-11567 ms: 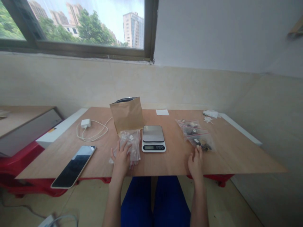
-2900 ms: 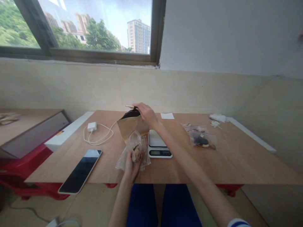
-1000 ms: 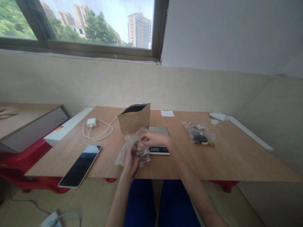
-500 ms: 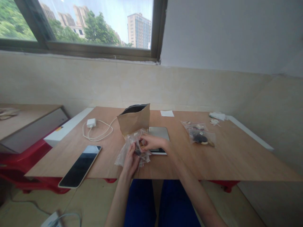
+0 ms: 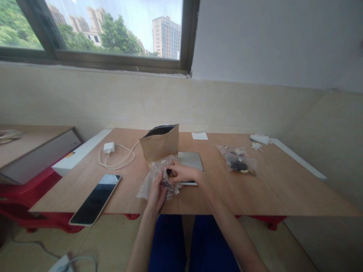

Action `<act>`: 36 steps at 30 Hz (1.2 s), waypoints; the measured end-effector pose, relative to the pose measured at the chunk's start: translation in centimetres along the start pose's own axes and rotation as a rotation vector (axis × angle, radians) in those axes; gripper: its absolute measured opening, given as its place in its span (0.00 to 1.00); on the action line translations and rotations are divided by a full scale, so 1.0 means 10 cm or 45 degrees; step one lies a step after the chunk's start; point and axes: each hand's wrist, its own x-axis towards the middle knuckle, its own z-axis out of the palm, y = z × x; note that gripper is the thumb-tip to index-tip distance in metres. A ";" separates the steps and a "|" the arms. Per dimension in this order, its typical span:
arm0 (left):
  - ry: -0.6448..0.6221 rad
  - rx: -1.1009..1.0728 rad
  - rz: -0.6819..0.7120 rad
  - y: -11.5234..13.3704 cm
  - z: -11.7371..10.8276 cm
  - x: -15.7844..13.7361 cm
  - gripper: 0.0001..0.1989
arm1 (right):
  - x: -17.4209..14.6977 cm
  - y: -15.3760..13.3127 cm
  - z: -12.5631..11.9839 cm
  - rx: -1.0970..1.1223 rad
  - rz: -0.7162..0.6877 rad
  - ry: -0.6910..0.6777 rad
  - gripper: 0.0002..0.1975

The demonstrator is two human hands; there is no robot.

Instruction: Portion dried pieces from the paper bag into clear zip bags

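My left hand (image 5: 157, 192) is closed on clear plastic bags (image 5: 146, 186), crumpled and bunched together near the table's front edge. My right hand (image 5: 181, 172) reaches in from the right, fingers curled at the bags' opening. Between its fingers shows a small dark and brownish thing (image 5: 169, 173), too small to name. Just behind the bags stands an upright brown paper pouch (image 5: 160, 146), its dark-lined mouth gaping. Partly under my right hand and wrist lies a flat silver-topped device (image 5: 191, 158), which looks like a small scale.
Right of my hands lie zip bags (image 5: 241, 164) with dark and pale pieces inside. At left are a phone (image 5: 95, 199), overhanging the front edge, and a white charger (image 5: 109, 147) with its cable. White paper (image 5: 200, 136) lies behind; crumpled white scraps (image 5: 259, 139) sit at back right.
My right hand has shifted slightly at the bag's opening, and the dark thing between its fingers shows more clearly. My left hand keeps its hold; the table's other objects stay put.
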 end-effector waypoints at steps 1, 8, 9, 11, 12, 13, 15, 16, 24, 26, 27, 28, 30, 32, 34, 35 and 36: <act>-0.004 -0.003 -0.006 0.00 0.00 0.00 0.11 | -0.01 0.00 0.01 0.021 0.006 0.010 0.23; 0.000 -0.064 -0.020 0.00 -0.03 0.03 0.12 | -0.06 -0.05 0.10 0.062 -0.020 0.105 0.17; 0.006 -0.064 -0.019 0.00 -0.04 0.03 0.13 | -0.08 -0.07 0.12 0.067 -0.021 0.127 0.16; 0.015 -0.066 -0.020 -0.01 -0.05 0.05 0.13 | -0.10 -0.10 0.14 0.078 -0.019 0.175 0.13; 0.017 -0.067 -0.021 -0.01 -0.06 0.05 0.13 | -0.11 -0.12 0.15 0.081 -0.019 0.196 0.12; 0.013 -0.064 -0.024 -0.01 -0.06 0.05 0.13 | -0.12 -0.13 0.17 0.081 -0.017 0.209 0.12; 0.000 -0.049 -0.032 -0.01 -0.06 0.04 0.13 | -0.14 -0.15 0.18 0.066 0.002 0.215 0.12; -0.006 -0.042 -0.037 -0.01 -0.06 0.03 0.13 | -0.14 -0.16 0.19 0.050 0.018 0.209 0.12; 0.029 -0.056 -0.029 -0.03 -0.09 0.05 0.11 | -0.12 -0.17 0.26 0.018 0.060 0.182 0.09; 0.035 -0.055 -0.040 -0.03 -0.09 0.05 0.11 | -0.11 -0.19 0.27 0.027 0.056 0.190 0.09; 0.036 -0.055 -0.043 -0.03 -0.09 0.05 0.11 | -0.12 -0.21 0.26 0.019 0.069 0.193 0.08; 0.035 -0.056 -0.045 -0.02 -0.08 0.04 0.11 | -0.12 -0.23 0.25 0.005 0.091 0.197 0.08; 0.029 -0.061 -0.045 -0.01 -0.06 0.03 0.11 | -0.14 -0.26 0.23 -0.013 0.132 0.211 0.07; 0.020 -0.069 -0.036 0.00 -0.03 0.01 0.11 | -0.16 -0.29 0.20 0.002 0.148 0.251 0.07; 0.005 -0.077 -0.008 0.00 0.00 0.00 0.11 | -0.19 -0.29 0.18 0.049 0.133 0.328 0.08; -0.002 -0.079 0.010 0.00 0.01 0.00 0.10 | -0.19 -0.29 0.16 0.074 0.120 0.376 0.08; -0.005 -0.084 0.028 0.00 0.02 0.00 0.10 | -0.20 -0.29 0.15 0.101 0.108 0.424 0.08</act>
